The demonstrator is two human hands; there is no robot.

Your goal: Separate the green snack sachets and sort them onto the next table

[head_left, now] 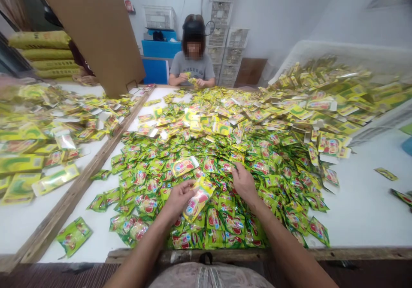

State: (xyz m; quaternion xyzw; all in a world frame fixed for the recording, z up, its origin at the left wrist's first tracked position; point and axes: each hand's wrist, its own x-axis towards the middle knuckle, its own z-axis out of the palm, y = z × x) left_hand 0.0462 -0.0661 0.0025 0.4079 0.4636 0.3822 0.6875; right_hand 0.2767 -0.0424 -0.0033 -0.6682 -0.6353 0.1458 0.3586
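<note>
My left hand [180, 198] is closed on a small yellow box [198, 200] printed with red fruit, held tilted above the pile. To its right, my right hand [243, 181] reaches into the heap of green sachets [231, 223], its fingers pinched at the edge of one green sachet [225, 166]. Just beyond my left hand, another yellow box [185, 166] with a white end flap lies on the sachets. Behind the heap spreads a mass of yellow boxes [222, 128], several with white flaps showing.
A wooden strip [96, 163] divides the white table, with more yellow boxes [21, 163] on its left. At right, a white crate [363, 129] spills boxes. A cardboard sheet [96, 30] stands upright at back left. Across the table sits a co-worker [193, 60] handling yellow packs.
</note>
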